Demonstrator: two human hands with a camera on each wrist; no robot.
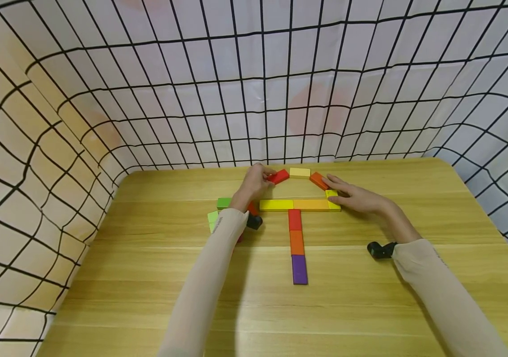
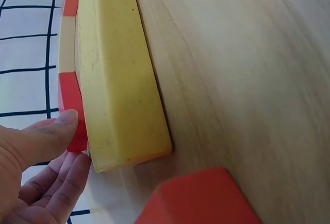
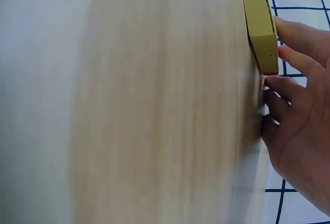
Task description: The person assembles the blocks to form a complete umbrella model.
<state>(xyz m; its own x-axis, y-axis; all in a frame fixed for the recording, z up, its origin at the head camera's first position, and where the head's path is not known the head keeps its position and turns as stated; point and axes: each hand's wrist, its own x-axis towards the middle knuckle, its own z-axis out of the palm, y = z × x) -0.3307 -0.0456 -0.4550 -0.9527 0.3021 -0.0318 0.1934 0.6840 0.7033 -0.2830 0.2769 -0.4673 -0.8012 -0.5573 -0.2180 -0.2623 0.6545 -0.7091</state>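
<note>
My left hand (image 1: 253,184) pinches a red block (image 1: 282,176) between thumb and fingers; the left wrist view shows the thumb on this red block (image 2: 70,95). A pale yellow block (image 1: 300,173) and an orange block (image 1: 318,180) continue the arc to the right. With fingers mostly straight, my right hand (image 1: 363,198) touches the orange block and lies against a yellow block (image 1: 332,194) below it. Under the arc runs a row of a yellow block (image 1: 276,205) and a light orange block (image 1: 310,205). A stem of red (image 1: 295,219), orange and purple blocks (image 1: 299,270) extends downward.
Green blocks (image 1: 223,203) and a few red ones lie left of the row, partly hidden by my left forearm. A white wall with a black grid (image 1: 276,89) borders the wooden table (image 1: 147,277). Black wrist cameras (image 1: 380,250) sit below both hands.
</note>
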